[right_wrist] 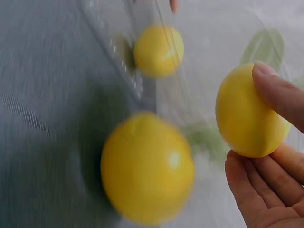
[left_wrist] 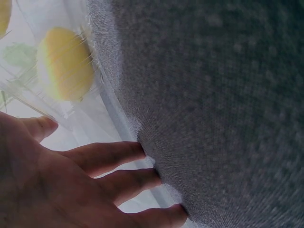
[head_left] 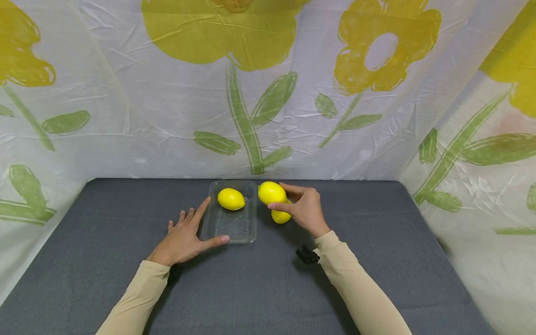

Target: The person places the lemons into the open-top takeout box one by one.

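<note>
A clear plastic tray (head_left: pixel 234 228) lies on the table with one lemon (head_left: pixel 231 199) inside it. My left hand (head_left: pixel 184 237) is spread at the tray's left side, index finger and thumb at its edge. In the left wrist view the fingers (left_wrist: pixel 114 156) are straight, their tips on the cloth. My right hand (head_left: pixel 307 209) pinches a second lemon (right_wrist: pixel 249 111) between thumb and fingers, raised just right of the tray. Beneath it a third lemon (right_wrist: pixel 147 168) rests on the table, partly hidden by the right hand in the head view.
Dark grey cloth (head_left: pixel 259 288) covers the table. A white curtain (head_left: pixel 167 116) printed with yellow flowers hangs behind and along both sides. A small black object (head_left: pixel 307 255) sits at the right wrist.
</note>
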`<state>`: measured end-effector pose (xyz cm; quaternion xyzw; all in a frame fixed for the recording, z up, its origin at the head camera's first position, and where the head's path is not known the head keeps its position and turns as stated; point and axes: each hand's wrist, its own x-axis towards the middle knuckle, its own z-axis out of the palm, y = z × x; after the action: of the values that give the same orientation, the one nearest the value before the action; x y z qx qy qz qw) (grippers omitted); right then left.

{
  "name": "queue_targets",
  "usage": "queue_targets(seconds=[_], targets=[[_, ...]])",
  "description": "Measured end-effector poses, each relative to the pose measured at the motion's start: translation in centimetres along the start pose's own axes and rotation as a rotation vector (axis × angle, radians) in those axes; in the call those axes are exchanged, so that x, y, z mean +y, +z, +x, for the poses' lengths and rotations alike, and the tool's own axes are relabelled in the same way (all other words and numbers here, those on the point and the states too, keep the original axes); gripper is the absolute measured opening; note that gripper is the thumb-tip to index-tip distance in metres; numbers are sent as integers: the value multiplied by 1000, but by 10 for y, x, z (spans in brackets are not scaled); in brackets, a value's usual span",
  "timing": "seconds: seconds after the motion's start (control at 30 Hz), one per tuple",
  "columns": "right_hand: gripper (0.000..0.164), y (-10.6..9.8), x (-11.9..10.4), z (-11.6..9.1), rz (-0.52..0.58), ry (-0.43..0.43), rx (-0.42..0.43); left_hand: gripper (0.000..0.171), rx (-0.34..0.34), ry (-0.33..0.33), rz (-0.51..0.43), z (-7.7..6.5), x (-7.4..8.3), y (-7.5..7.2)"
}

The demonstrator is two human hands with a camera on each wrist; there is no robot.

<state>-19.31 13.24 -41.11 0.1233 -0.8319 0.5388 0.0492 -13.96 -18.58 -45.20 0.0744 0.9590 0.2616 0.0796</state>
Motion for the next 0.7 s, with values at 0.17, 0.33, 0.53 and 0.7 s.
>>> queue_targets(seconds=[0.17, 0.33, 0.53, 0.7], targets=[[65, 24, -8, 1, 47, -26, -70, 119, -7, -6, 6, 1, 1, 0], [64, 47, -12, 1, 47, -43, -136, 119, -14, -9, 6, 1, 2, -1], [64, 64, -15, 2, 64, -38, -201, 119, -11, -7, 14, -1, 4, -1], [65, 72, -17, 5, 16, -47, -239, 119, -10, -13, 22, -1, 5, -2]])
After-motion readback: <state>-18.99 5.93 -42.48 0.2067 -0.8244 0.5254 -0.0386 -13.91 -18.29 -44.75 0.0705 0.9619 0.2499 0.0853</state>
